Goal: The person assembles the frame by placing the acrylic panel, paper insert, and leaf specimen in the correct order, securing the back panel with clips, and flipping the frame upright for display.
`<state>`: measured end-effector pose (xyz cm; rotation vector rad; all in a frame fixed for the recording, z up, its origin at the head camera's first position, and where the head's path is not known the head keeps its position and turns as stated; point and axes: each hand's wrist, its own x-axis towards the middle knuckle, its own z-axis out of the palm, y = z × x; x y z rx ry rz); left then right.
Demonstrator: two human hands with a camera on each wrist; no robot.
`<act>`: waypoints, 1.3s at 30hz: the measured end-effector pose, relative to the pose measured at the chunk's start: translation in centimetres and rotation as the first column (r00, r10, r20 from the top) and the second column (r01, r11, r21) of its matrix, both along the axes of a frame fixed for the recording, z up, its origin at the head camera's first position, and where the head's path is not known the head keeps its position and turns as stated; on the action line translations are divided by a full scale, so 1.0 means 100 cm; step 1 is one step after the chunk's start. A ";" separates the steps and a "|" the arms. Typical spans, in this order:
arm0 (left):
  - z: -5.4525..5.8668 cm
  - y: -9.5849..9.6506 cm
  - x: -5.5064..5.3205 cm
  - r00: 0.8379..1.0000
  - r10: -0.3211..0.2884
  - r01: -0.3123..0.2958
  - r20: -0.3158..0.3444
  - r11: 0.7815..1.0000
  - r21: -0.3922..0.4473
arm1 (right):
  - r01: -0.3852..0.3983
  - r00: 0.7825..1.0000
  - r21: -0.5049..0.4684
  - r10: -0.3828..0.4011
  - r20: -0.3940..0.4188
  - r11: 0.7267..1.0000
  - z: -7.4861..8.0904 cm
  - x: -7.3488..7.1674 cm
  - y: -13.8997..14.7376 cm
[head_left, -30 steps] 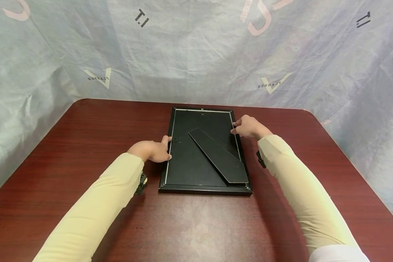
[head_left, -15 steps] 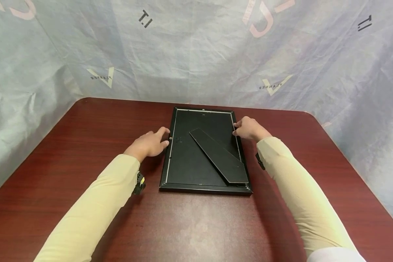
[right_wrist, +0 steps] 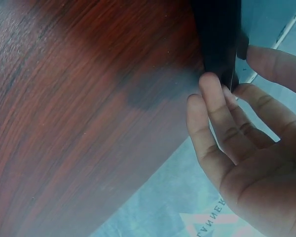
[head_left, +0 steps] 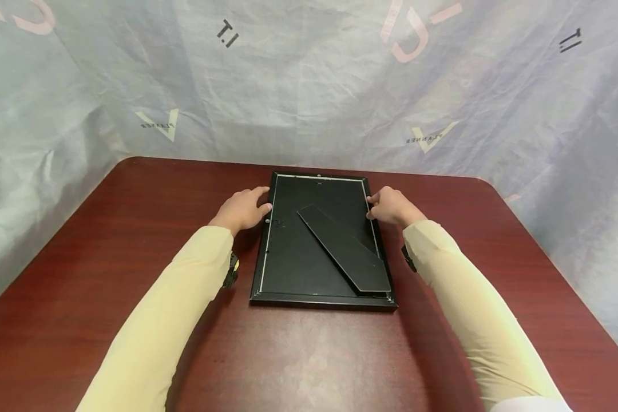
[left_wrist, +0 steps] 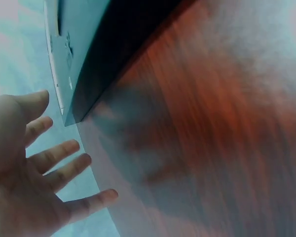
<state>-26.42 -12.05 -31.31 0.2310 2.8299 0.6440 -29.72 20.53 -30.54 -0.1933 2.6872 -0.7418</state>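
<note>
Face down on the table lies a black picture frame (head_left: 288,269), its dark backing board and pale inner edge showing. An easel-back stand (head_left: 349,252) slants across the board toward the near right corner. My left hand (head_left: 242,209) is at the frame's left side, thumb and forefinger reaching its border. In the left wrist view that hand (left_wrist: 24,187) has its fingers spread beside the frame's side wall (left_wrist: 101,64). On the opposite side my right hand (head_left: 391,206) holds the right border. The right wrist view shows bent fingers (right_wrist: 214,103) against the outer side and the thumb above.
The reddish-brown wooden table (head_left: 309,355) reaches around the frame on all sides. Behind it hangs a pale printed sheet (head_left: 298,86), which also closes off the left and right. Each wrist carries a small black device (head_left: 231,271).
My left hand has let go of the frame's left border, slid farther along it toward the back, and come to the edge again. The right hand and the frame have stayed in place.
</note>
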 end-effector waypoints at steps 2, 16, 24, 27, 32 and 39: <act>-0.001 0.000 -0.004 1.000 -0.004 0.004 0.005 1.000 -0.001 | 0.003 1.000 -0.003 -0.003 -0.004 1.000 -0.001 0.000 -0.001; -0.007 0.004 -0.015 0.998 0.031 -0.030 0.054 0.999 -0.023 | 0.008 0.999 -0.020 -0.009 -0.035 1.000 -0.004 0.003 -0.002; -0.008 0.007 -0.020 0.994 0.045 -0.042 0.101 0.999 -0.035 | 0.014 1.000 -0.010 -0.015 -0.024 1.000 -0.005 0.001 -0.001; -0.007 0.006 -0.020 0.993 0.038 -0.035 0.112 0.999 -0.023 | 0.017 1.000 -0.007 -0.017 -0.010 1.000 -0.003 0.001 -0.001; -0.002 0.008 -0.022 0.993 0.011 -0.002 0.116 0.997 -0.076 | 0.018 1.000 0.007 -0.018 -0.009 1.000 -0.002 0.001 -0.002; 0.003 0.009 -0.021 0.994 -0.013 0.030 0.106 0.987 -0.160 | 0.000 1.000 0.026 0.001 -0.019 1.000 -0.002 -0.001 -0.005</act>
